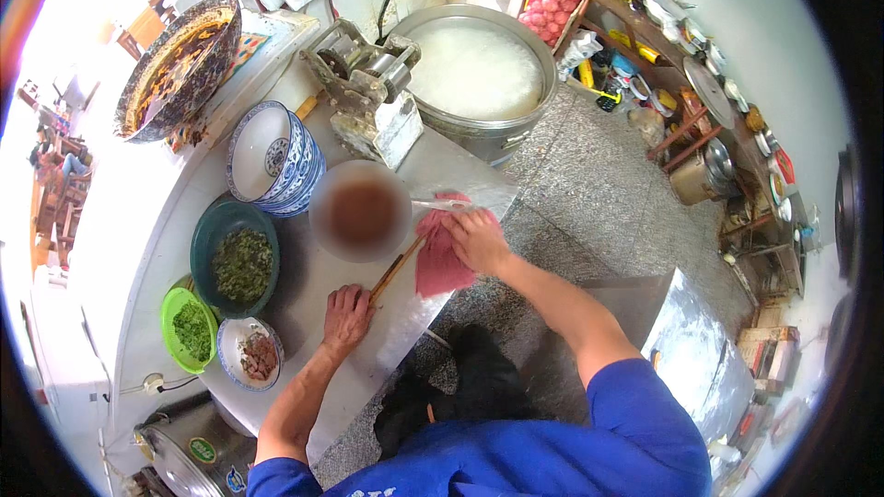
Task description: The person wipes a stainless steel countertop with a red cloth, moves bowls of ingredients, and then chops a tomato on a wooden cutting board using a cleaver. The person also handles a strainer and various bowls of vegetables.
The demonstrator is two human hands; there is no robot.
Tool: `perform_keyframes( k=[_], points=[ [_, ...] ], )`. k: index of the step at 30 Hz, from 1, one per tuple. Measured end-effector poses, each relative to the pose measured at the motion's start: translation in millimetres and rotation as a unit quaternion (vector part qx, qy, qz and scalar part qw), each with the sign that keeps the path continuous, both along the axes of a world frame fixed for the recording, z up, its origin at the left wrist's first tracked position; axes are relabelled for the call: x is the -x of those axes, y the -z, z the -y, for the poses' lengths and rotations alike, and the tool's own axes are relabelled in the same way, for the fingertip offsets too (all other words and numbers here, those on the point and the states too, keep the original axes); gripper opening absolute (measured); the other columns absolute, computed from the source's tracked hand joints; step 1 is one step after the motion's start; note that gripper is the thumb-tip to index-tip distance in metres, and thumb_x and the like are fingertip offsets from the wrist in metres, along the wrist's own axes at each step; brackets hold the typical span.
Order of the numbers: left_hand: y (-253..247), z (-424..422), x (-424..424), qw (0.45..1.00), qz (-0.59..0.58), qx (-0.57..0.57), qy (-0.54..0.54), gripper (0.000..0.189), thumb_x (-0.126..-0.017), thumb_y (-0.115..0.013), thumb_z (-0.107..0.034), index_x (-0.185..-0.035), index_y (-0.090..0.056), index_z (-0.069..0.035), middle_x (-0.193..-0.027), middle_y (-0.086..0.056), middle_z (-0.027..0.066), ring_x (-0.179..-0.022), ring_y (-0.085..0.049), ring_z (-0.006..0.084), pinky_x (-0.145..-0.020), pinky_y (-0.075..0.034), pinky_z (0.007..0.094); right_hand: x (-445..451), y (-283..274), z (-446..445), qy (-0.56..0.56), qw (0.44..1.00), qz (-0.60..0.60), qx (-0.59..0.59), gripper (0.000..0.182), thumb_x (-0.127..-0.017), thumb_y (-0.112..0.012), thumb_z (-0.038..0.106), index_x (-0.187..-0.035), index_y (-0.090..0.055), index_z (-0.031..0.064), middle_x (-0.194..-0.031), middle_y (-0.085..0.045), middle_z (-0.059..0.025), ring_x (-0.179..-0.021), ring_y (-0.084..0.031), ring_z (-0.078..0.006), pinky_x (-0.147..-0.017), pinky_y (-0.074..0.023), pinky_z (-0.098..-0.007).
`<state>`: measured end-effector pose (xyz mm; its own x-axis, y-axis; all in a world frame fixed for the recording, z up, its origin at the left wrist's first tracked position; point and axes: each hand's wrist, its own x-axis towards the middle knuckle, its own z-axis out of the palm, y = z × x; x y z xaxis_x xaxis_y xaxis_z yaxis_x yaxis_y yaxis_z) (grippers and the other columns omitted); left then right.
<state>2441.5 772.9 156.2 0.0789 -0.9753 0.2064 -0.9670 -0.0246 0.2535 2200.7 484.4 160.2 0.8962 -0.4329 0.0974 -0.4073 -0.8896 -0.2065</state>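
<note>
My left hand (347, 317) rests low over the steel worktop (387, 352), its curled fingers around the near end of wooden chopsticks (397, 270). The chopsticks slant away toward a red cloth (442, 266) by the worktop's edge. My right hand (478, 241) is closed over the upper part of that cloth. Just beyond its fingertips lies the pale handle of a utensil (442, 205), reaching toward a blurred round container (360, 210) with reddish-brown contents. Blue-and-white bowls (276, 159) stand stacked behind the container. A dark green basin (235, 262) holds chopped greens.
A bright green basket (188, 328) of chopped greens and a bowl of meat pieces (255, 353) stand at left. Behind are a metal roller machine (366, 76), a large pot of whitish liquid (476, 69) and a blackened wok (179, 69). Cluttered shelves (690, 83) line the right wall.
</note>
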Motion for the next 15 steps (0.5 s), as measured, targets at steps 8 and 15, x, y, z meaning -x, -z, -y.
perform_keyframes(
  k=[8,15],
  points=[
    [-28,33,25,0.987,0.0,-0.125,-0.1,0.023,-0.084,-0.059,-0.008,-0.107,-0.063,-0.007,-0.117,-0.059,0.014,-0.11,-0.054,0.0354,-0.095,-0.044,0.0481,-65,12,132,-0.052,0.989,0.136,0.019,0.049,-0.089,-0.062,0.025,-0.133,-0.06,0.0054,-0.145,-0.05,-0.0148,-0.139,-0.04,-0.035,-0.117,-0.0315,-0.0503],
    [-32,36,72,0.962,0.017,-0.162,-0.221,0.017,-0.082,-0.058,-0.007,-0.098,-0.063,-0.008,-0.13,-0.055,0.0158,-0.126,-0.051,0.0381,-0.103,-0.047,0.0463,-30,12,143,0.032,0.985,0.168,-0.039,0.045,-0.089,-0.064,0.022,-0.131,-0.061,0.0058,-0.141,-0.052,-0.0169,-0.127,-0.05,-0.0399,-0.104,-0.043,-0.0518]
  ],
)
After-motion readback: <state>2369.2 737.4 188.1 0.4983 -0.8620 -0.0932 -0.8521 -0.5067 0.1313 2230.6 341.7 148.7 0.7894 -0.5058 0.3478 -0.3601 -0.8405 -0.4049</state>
